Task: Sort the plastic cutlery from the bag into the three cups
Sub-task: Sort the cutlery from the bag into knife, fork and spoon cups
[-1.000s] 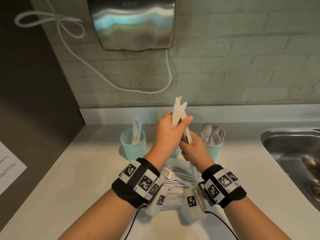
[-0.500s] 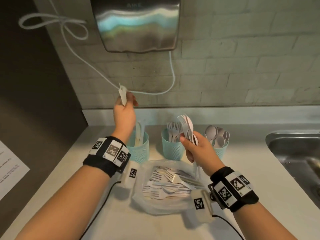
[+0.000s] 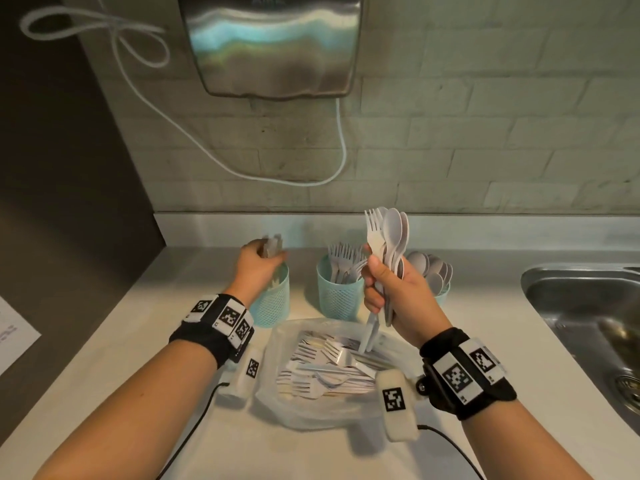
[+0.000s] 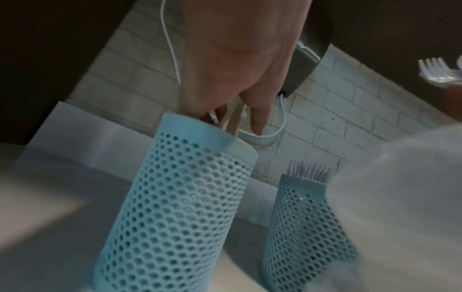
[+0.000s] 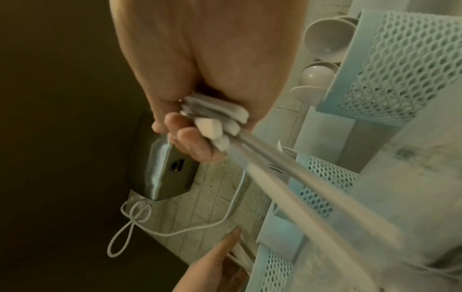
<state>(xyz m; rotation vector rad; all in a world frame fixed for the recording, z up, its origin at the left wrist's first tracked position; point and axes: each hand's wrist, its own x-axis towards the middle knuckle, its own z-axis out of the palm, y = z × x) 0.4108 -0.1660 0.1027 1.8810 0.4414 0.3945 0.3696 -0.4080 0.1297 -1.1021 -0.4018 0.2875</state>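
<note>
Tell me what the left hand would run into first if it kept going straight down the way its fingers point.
Most likely the left cup. The left hand hangs right over its rim, fingers pointing down at the knives that stand in it. So it would meet those knives first, though motion blur hides the exact gap.

left hand (image 3: 258, 261) blurred — right cup (image 3: 444, 292) mostly hidden

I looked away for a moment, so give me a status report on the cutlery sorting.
Left hand at left cup, holding knives. Right hand grips forks and spoons above bag. Nothing in the way.
</note>
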